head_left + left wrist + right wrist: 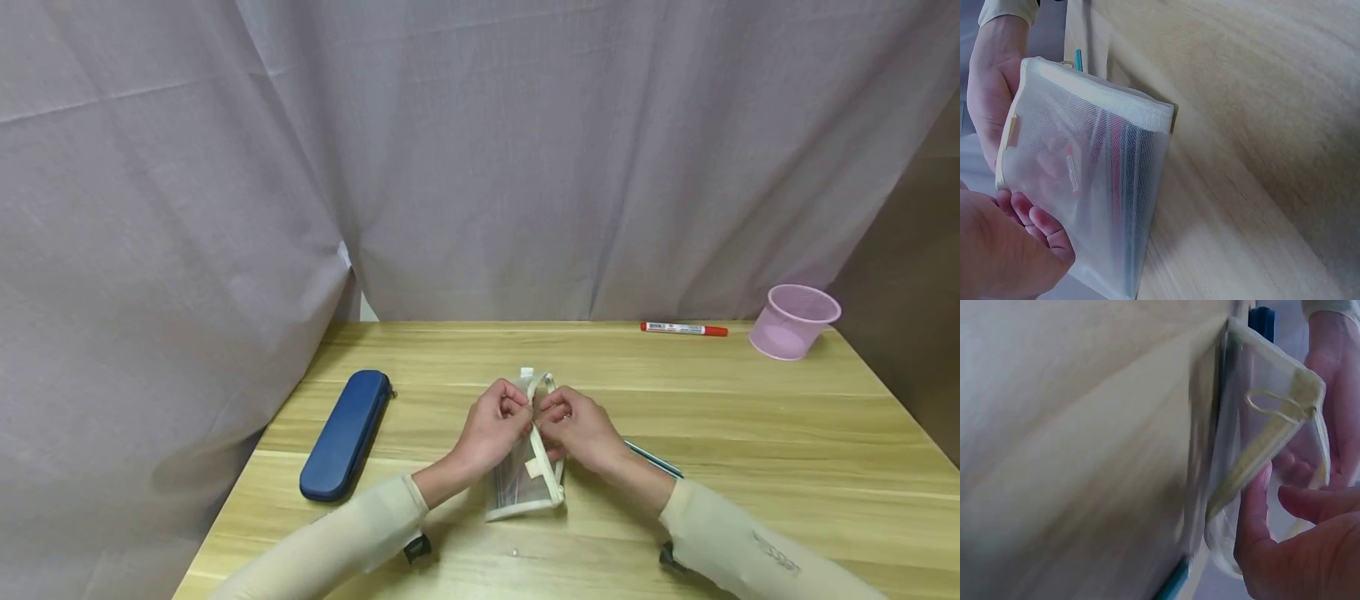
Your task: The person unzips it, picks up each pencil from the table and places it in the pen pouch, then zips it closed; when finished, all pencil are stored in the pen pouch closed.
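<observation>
A see-through mesh pencil pouch (517, 479) with cream edging stands tilted between both hands, its zip side facing right and its mouth parted. Long thin sticks, dark and reddish, show through the mesh (1124, 181). At the upper part of the mouth, my left hand (495, 425) pinches the near zip edge between thumb and curled fingers. My right hand (588, 433) faces it, with bent fingers and thumb on the opposite edge of the mouth. A cream zip cord (1269, 403) loops from the pouch's end. Beneath the right wrist, a teal pen (652, 458) lies partly hidden.
To the left, a closed blue pencil case (345, 437) lies on the wooden table (450, 358). A red-capped marker (682, 329) lies along the back edge. Beside it, a pink mesh pen cup (791, 325) stands at the back right. Grey cloth (480, 167) hangs behind the table.
</observation>
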Tool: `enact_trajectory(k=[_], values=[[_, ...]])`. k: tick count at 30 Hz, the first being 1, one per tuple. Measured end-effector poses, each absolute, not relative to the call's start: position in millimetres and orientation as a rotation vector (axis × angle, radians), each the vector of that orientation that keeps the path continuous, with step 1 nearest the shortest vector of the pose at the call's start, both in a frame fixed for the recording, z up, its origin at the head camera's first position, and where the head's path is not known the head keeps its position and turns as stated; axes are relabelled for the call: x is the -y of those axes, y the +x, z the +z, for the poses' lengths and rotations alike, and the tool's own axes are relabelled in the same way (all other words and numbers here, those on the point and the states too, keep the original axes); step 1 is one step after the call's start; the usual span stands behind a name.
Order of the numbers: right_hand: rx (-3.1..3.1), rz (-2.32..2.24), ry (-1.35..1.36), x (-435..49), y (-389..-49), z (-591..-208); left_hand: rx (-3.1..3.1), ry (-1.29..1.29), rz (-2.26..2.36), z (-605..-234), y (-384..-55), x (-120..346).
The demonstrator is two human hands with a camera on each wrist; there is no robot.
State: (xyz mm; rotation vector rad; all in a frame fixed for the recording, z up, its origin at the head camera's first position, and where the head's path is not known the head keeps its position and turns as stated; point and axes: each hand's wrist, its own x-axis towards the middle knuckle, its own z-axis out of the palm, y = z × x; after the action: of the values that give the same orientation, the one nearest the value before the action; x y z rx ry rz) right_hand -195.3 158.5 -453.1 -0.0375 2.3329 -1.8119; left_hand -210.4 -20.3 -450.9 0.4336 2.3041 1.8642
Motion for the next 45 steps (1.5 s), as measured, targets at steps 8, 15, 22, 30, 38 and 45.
enact_trajectory(k=[8, 15, 22, 30, 38, 45], values=[[-2.497, -1.777, -0.196, -197, -200, -442, -2.295, 0.439, 1.892, -450, -211, 21], [-2.649, -1.617, -0.269, -232, -209, -444, -2.282, 0.432, 1.913, -451, -212, 22], [-2.612, -1.504, -0.298, -257, -225, -454, -2.272, 0.410, 1.904, -452, -213, 21], [-2.325, -1.392, -0.415, -286, -251, -468, -2.271, 0.395, 1.897, -451, -213, 21], [-2.176, -1.343, -0.529, -300, -262, -475, -2.294, 0.391, 1.886, -450, -213, 20], [-2.204, -1.279, -0.570, -297, -262, -473, -2.294, 0.392, 1.889, -451, -213, 21]])
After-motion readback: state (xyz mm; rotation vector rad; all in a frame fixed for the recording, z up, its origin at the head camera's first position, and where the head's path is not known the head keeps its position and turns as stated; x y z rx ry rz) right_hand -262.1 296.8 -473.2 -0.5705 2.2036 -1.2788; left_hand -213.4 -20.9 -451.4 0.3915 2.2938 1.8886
